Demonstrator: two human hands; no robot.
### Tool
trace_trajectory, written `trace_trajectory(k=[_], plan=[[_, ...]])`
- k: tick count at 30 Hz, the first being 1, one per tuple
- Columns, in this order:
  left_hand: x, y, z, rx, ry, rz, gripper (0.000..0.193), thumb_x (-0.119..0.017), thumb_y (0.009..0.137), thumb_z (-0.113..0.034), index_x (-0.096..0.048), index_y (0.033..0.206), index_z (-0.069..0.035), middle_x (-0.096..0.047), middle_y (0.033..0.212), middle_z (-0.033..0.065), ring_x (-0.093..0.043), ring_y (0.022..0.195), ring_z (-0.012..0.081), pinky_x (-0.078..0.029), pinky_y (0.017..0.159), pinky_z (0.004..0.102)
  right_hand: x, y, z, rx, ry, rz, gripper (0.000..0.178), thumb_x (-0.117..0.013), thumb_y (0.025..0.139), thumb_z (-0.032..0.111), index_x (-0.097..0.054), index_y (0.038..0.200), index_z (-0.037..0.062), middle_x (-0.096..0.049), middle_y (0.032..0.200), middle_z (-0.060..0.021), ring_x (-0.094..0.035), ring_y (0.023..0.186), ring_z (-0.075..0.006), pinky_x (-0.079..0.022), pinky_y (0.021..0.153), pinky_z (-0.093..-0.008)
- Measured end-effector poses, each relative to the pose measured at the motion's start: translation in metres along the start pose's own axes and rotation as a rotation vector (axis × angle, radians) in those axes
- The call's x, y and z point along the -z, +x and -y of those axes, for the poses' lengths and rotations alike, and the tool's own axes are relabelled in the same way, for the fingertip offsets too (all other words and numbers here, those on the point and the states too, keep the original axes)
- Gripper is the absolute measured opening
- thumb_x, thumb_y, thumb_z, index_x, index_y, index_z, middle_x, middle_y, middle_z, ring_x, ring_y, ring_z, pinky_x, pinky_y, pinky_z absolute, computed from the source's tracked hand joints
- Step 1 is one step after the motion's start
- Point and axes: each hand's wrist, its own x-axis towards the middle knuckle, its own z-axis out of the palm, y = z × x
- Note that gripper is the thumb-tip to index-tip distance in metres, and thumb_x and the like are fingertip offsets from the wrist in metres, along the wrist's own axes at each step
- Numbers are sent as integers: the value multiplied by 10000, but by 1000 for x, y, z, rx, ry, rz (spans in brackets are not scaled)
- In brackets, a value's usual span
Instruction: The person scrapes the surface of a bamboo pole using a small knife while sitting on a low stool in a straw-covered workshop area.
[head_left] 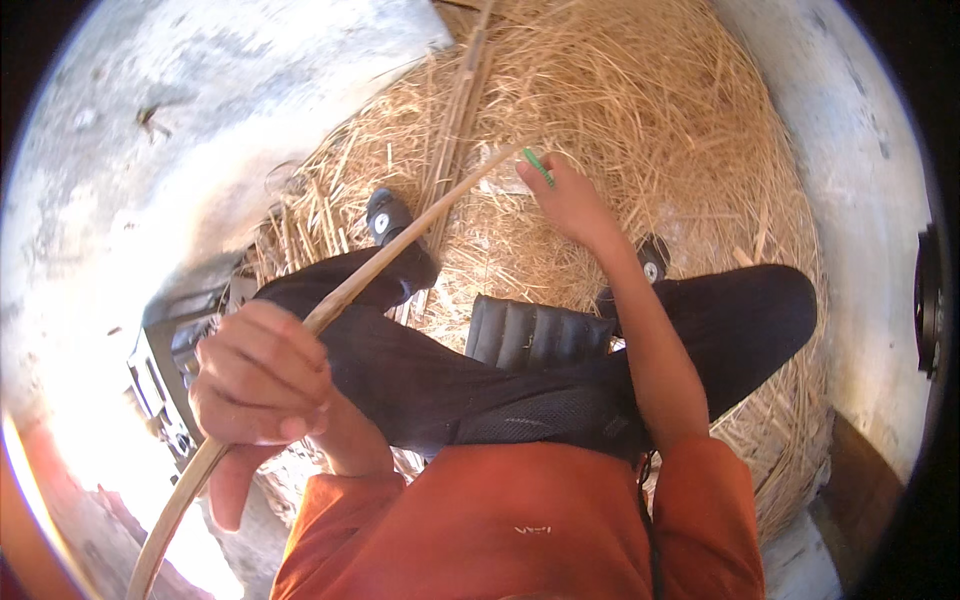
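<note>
A long, pale wooden strip (400,240), perhaps split bamboo, runs slantwise from the lower left up to the middle of the view. My left hand (262,375) is closed around it at the left, with the thumb on its underside; the near end bends down past the lower edge. Close to the strip's far tip is my right hand (572,205), closed on a small green tool (538,167) shaped like a thin handle. Its blade or working end, if any, cannot be made out. Whether the tool touches the strip is unclear.
Straw and shavings (640,90) cover the ground ahead, with several long strips (455,130) lying on them. A black ribbed pad (538,333) sits between my bent legs. A dark metal-looking box (165,375) stands at the left. Pale walls (860,130) rise on either side.
</note>
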Motion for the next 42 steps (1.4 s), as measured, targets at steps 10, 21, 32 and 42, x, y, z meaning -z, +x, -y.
trace_trajectory(k=[10,21,32,42], plan=[[-23,-11,-5,-63,51,-203,604,-522,839,-596,-508,757,2,-460,549,41,-525,383,167,-418,335,272,-25,-121,97,343,141,99,395,-426,954,353,-542,814,3,-539,557,-236,-551,556,-434,-408,516,-513],[-37,-11,-8,38,115,-318,334,-411,924,-149,-455,624,-10,-406,468,48,-390,284,121,-360,267,269,-50,-99,48,333,-66,-201,410,-456,940,351,-577,730,20,-531,522,-234,-547,510,-439,-432,485,-515],[-39,-8,-4,18,122,-385,300,-367,887,-121,-443,610,-33,-415,459,36,-372,263,107,-370,256,268,-48,-55,9,244,-151,-303,392,-468,937,307,-561,712,-1,-536,556,-233,-548,541,-427,-426,514,-498],[-35,-10,-4,28,80,-348,303,-371,895,-146,-432,619,-37,-415,479,42,-363,260,104,-339,251,256,-53,-26,-14,190,-117,-281,564,-366,967,389,-599,687,-42,-545,556,-266,-578,546,-433,-467,526,-498]])
